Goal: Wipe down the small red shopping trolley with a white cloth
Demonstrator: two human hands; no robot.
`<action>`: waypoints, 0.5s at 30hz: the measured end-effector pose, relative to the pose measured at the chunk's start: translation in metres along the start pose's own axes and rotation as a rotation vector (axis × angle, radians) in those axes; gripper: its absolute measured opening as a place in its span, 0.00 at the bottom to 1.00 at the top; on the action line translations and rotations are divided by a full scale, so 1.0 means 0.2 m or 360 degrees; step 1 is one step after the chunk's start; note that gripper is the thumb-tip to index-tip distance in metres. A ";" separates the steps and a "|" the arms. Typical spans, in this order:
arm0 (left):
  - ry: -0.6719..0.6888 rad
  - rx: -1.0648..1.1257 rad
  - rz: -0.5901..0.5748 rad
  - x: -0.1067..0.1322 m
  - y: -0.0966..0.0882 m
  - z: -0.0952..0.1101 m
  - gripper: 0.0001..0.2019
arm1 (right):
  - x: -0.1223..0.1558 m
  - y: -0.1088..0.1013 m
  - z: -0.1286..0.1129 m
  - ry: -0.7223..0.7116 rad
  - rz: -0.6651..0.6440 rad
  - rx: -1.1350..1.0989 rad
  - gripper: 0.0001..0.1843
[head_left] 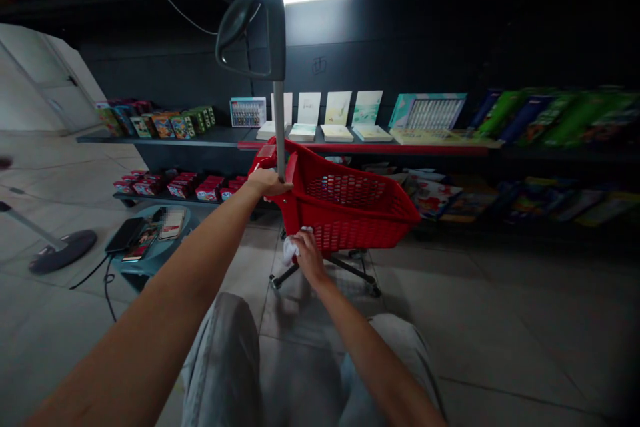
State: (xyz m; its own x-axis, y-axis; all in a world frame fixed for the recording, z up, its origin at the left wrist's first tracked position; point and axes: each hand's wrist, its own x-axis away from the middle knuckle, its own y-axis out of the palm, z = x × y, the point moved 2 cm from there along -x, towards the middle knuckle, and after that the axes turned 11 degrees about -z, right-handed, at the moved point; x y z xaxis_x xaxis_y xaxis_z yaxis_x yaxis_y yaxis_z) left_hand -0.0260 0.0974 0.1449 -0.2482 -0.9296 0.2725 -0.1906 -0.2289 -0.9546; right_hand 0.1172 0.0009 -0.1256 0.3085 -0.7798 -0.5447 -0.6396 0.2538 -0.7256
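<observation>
A red plastic shopping cart (pixel 360 217) with perforated basket walls stands in front of me on dark legs with casters. My left hand (pixel 270 184) is closed on the red frame at its near-left end, beside the foot of an upright metal pole (pixel 279 123). A dark grey loop handle (pixel 277 33) is fixed higher on that pole. Lower down, my right hand (pixel 309 255) pinches a crumpled white cloth (pixel 290 250) against the basket's lower left corner. Some of my left fingers are hidden behind the red frame.
Behind the cart, a dark shelf (pixel 215 137) bears books (pixel 307 108), small boxes (pixel 183 125) and boxed pen sets (pixel 249 112). At left, a blue-grey stool (pixel 143 265) carries phones and a cable. A round stand base (pixel 63 251) is farther left. My knees (pixel 233 327) are close below.
</observation>
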 end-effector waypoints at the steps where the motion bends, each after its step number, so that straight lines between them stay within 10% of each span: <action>1: 0.0002 -0.0006 0.0010 0.00 0.00 0.00 0.35 | 0.01 -0.03 0.00 -0.0038 -0.0047 -0.0013 0.27; 9: 0.0034 -0.0003 0.0069 -0.04 0.02 0.00 0.33 | -0.19 -0.73 0.06 -0.0177 0.0549 -0.0063 0.20; 15: 0.0042 -0.0022 0.0048 -0.05 0.01 -0.01 0.34 | -0.30 -0.74 0.17 -0.0021 0.0163 -0.0008 0.24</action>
State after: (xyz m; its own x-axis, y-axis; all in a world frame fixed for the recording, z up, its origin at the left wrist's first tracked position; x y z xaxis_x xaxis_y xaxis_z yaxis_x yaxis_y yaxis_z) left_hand -0.0253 0.1056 0.1399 -0.2791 -0.9280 0.2469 -0.1955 -0.1969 -0.9607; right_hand 0.2168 0.0296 0.0013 0.2505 -0.7426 -0.6211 -0.6718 0.3286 -0.6638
